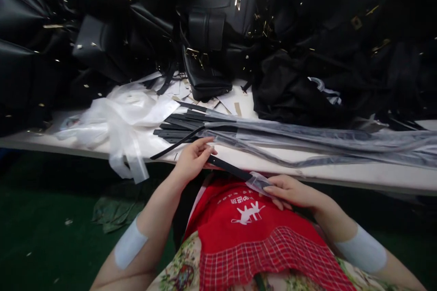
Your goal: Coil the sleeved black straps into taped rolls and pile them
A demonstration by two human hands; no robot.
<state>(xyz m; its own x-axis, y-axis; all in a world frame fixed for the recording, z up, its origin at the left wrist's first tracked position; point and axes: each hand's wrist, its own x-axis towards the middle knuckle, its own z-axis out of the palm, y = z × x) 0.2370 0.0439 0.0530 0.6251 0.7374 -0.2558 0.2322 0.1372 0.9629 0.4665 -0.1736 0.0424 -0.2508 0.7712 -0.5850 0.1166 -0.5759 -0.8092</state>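
A black strap (230,168) stretches between my hands, just over the table's front edge. My left hand (193,158) pinches its bare upper end between thumb and fingers. Lower down, my right hand (285,191) is closed on the part covered by a clear plastic sleeve (256,182). Behind them several more black straps (184,122) lie side by side on the table, their bare ends to the left. Long clear sleeves (307,134) cover these straps as they run off to the right.
Empty-looking plastic sleeves (126,118) are heaped at the left, some hanging over the edge of the white table (341,176). Black bags with gold buckles (206,72) are piled along the back. Paper scraps (235,100) lie in between. Dark cloth (116,204) rests on the green floor.
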